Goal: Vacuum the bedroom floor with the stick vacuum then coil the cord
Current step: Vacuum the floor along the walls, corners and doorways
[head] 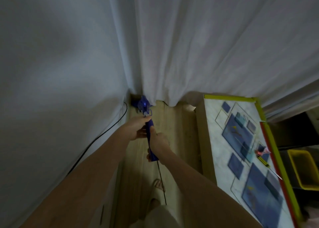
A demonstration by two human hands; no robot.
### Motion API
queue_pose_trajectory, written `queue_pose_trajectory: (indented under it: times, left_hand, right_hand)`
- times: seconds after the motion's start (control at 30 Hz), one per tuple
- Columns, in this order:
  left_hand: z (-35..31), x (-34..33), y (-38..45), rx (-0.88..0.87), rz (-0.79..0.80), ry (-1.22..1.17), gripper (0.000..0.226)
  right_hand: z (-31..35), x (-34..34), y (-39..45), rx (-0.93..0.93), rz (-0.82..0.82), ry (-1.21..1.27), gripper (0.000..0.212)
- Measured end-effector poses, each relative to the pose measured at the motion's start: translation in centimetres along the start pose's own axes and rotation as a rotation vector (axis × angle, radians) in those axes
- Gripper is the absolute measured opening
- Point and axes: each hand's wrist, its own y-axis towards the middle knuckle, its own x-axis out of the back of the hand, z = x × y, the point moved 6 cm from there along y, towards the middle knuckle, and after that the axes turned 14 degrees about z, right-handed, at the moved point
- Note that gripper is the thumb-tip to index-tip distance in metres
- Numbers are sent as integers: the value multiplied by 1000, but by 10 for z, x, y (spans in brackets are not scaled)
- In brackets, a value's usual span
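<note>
Vacuum [149, 138], a blue stick model, runs away from the person toward the corner, its motor body just beyond the left hand [138, 128] and its head hidden where the white curtain [189, 46] meets the floor [179, 129]. The left hand wraps the upper handle with fingers curled round it; the right hand [158, 144], nearer the body, grips the handle's lower end the same way. Cord [161, 181] leaves the handle just below the right hand and trails back past a sandalled foot [158, 184]; a second black run [96, 139] climbs the wall well left of the left hand. To work this corner well, I would keep both grips firm, push in short strokes, steer clear of the curtain hem, and keep the trailing cord behind the feet, away from the patterned table [217, 120] to the right of the right hand.
</note>
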Motion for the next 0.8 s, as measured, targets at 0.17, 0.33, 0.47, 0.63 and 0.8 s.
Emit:
queue_pose_trajectory:
  times: [0.17, 0.33, 0.47, 0.63, 0.8]
  left_hand:
    - [-29, -5, 16, 7, 20, 29, 33]
    - [-34, 0, 12, 6, -2, 46, 24]
    - [-24, -1, 3, 37, 32, 17, 35]
    - [-11, -16, -19, 69, 130, -23, 41]
    - [6, -6, -51, 146, 198, 14, 39]
  right_hand:
    - [18, 21, 14, -3, 5, 19, 48]
    - [30, 15, 14, 45, -19, -70, 48]
    - [24, 11, 4, 51, 16, -49, 39]
    - [18, 12, -26, 65, 9, -109, 38]
    - [0, -17, -53, 115, -19, -47, 49]
